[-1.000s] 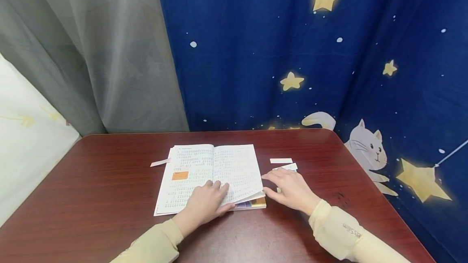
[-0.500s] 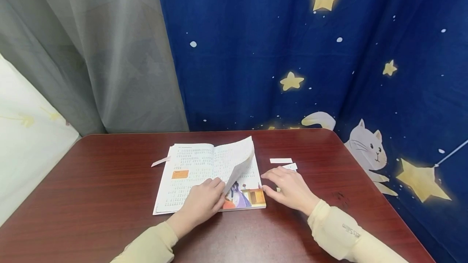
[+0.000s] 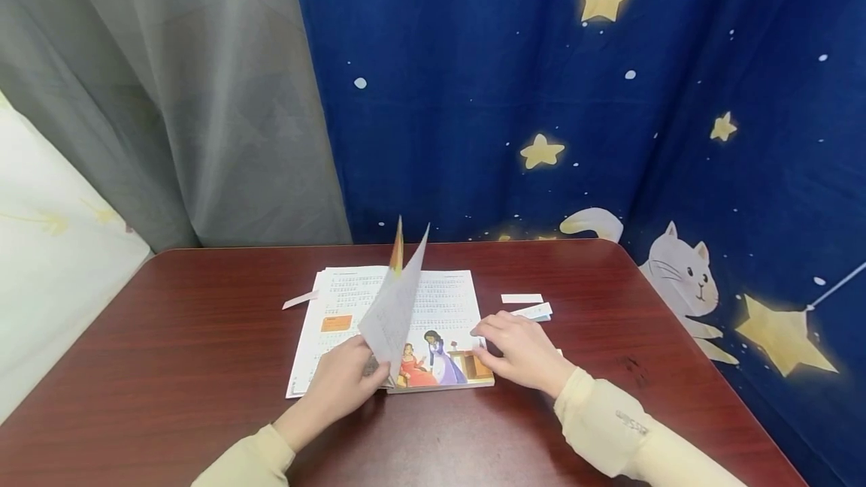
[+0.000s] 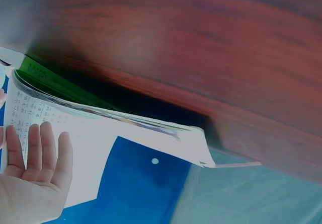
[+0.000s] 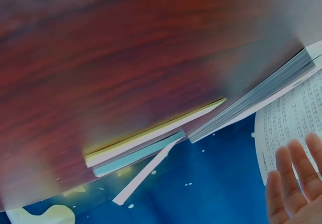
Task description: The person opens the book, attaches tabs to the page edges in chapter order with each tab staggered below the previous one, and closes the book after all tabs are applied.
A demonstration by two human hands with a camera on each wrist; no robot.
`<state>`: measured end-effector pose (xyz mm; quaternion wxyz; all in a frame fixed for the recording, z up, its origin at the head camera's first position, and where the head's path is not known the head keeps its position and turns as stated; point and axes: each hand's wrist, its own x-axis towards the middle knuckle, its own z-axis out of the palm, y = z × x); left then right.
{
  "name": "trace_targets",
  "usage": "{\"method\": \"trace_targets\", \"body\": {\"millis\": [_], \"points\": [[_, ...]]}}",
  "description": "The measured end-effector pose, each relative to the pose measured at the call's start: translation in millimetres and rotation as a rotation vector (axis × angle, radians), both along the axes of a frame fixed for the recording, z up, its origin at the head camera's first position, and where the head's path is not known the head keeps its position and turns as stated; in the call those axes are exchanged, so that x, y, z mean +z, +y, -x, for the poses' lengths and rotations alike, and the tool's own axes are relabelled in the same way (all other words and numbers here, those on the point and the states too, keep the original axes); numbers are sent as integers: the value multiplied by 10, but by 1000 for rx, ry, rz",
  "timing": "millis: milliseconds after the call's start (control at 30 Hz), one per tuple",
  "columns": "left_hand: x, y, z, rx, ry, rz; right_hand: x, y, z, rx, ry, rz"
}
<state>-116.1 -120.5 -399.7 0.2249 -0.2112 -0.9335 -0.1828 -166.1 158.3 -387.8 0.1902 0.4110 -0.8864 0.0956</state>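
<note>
An open book lies on the table, with small print and an orange box on its left page. Its right side shows a picture of two figures in red and purple dresses. Several pages stand up near the spine. My left hand holds their lower corner; in the left wrist view its fingers look fairly straight, and its thumb is not clearly seen. My right hand lies at the book's right edge, fingertips on or just beside the page. In the right wrist view its fingers look relaxed and hold nothing.
White paper strip and a white-and-blue strip lie beyond my right hand. A yellow-edged piece lies there too, mostly hidden in the head view. A pink strip sticks out left of the book. Curtains hang behind the table.
My left hand has lifted pages from the right side and drawn them left until they stand near the spine, uncovering the picture. My right hand has shifted slightly left to the book's edge.
</note>
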Motion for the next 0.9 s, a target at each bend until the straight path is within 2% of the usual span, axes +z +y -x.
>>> {"method": "trace_targets", "body": {"millis": [167,533,733,900], "points": [[-11,-63,-29,48,-54,-40,-23,-145,22,54,-10,-8],[-25,-115,-53,81,-67,-44,-115,-690,-77,209,-71,-135],[-2,-209,-66,126,-47,-36,-161,-798,-126,247,-85,-150],[49,-321,-76,166,-62,-63,-169,-820,-152,259,-77,-169]]}}
